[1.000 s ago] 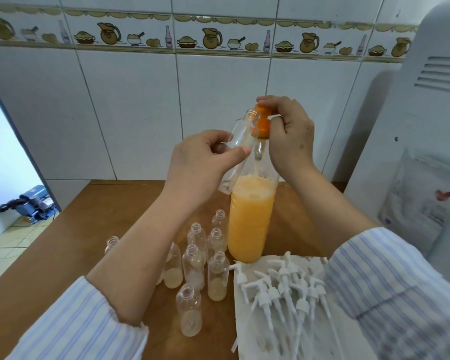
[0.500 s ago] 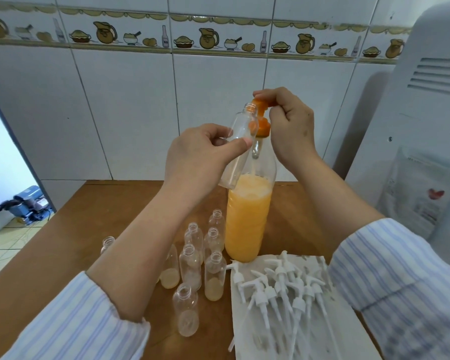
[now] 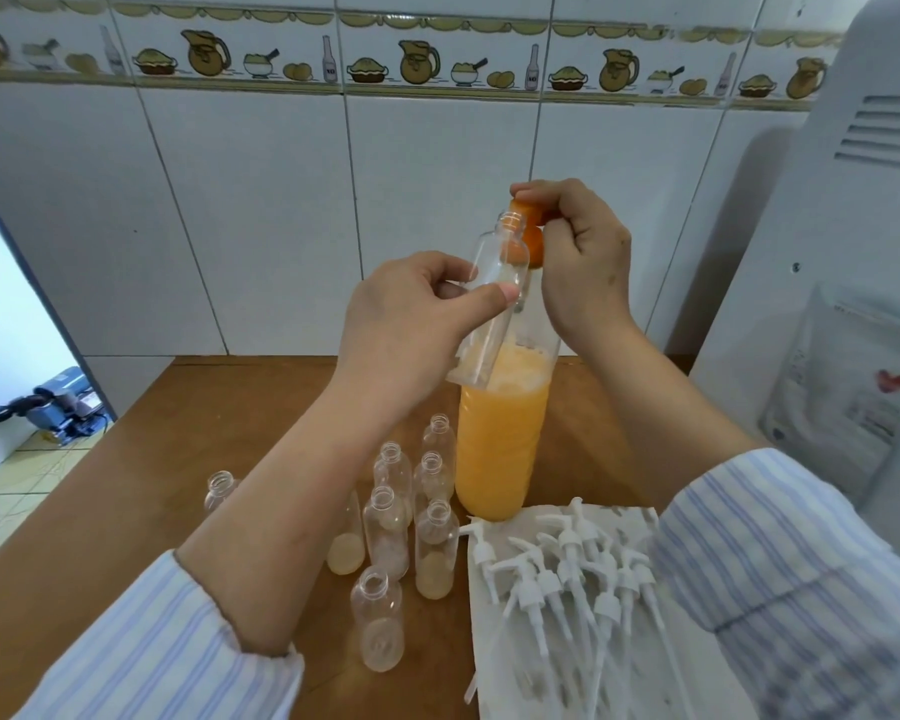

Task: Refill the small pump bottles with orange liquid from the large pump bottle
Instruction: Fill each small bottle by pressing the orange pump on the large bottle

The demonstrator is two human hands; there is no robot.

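Refill station: I am seeing open small bottles (image 3: 385, 532) and white pumps (image 3: 567, 569) crowding the table (image 3: 141, 459) before the big bottle (image 3: 500, 433).
Left hand (image 3: 411, 330) is gripping a tilted bottle (image 3: 494, 288) at the orange pump (image 3: 531, 231); right hand (image 3: 583, 262) is pinching it; both unchanged since earlier.

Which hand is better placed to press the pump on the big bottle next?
Right. The right hand already grips the orange pump head atop the big bottle, while the left hand holds a small bottle, tilted, its mouth by the pump.
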